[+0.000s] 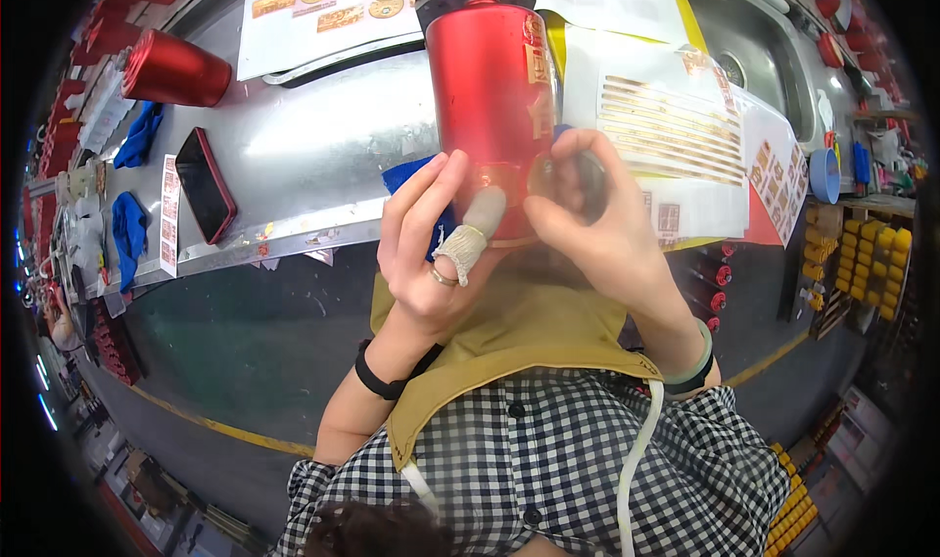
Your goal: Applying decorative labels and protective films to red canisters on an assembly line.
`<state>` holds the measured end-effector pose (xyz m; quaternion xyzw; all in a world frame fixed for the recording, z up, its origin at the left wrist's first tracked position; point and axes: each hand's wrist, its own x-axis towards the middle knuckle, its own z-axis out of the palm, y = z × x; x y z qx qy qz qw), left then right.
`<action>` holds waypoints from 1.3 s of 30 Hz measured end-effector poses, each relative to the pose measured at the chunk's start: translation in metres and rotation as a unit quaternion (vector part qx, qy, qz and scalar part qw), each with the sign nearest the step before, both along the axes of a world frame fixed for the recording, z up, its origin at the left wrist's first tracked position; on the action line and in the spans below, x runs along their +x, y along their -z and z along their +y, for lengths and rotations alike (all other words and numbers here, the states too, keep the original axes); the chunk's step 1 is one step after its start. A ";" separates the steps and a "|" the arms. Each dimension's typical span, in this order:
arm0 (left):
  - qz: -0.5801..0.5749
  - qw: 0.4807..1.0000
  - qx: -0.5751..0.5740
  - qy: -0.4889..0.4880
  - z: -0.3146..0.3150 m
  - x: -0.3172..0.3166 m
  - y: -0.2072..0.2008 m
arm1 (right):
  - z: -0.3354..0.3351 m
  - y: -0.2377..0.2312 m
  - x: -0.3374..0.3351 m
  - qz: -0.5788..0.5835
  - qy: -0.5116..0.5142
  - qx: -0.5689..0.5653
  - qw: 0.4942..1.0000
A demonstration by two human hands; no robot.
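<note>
A glossy red bottle [480,77] lies with its neck pointing away from me and its base toward my apron. Gold stickers [538,63] run along its right side. My left hand [431,234] grips the base end, its cloth-covered thumb [482,214] pressed on the red surface and its other fingers along the left side. Beside the base, my right hand [597,209] pinches a small round gold-toned sticker [541,178] between thumb and forefinger; motion blurs it somewhat. Part of a blue cloth [416,173] shows under the bottle, next to my left fingers.
Sticker sheets lie on the metal worktop [323,136], including a sheet with gold strips [671,126] at right and a large sheet [328,14] at far left. A phone [206,185], blue rags [128,239] and another red bottle [176,68] are leftward. A sink [749,53] is at far right.
</note>
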<state>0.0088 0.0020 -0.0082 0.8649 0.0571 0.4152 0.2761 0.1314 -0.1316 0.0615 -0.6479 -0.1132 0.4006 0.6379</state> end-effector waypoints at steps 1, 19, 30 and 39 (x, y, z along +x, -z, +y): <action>-0.006 1.000 -0.002 -0.001 0.000 0.001 0.001 | 0.000 -0.001 0.000 -0.008 -0.005 -0.011 1.000; 0.051 0.998 0.040 -0.017 0.000 -0.005 0.000 | 0.002 0.000 -0.003 0.020 0.022 0.006 1.000; 0.117 0.992 0.037 -0.022 -0.005 -0.008 -0.011 | -0.012 0.002 0.014 0.050 0.063 0.050 0.996; 0.079 0.995 0.058 -0.022 -0.006 -0.005 -0.009 | -0.009 0.012 0.008 -0.098 -0.018 -0.052 0.994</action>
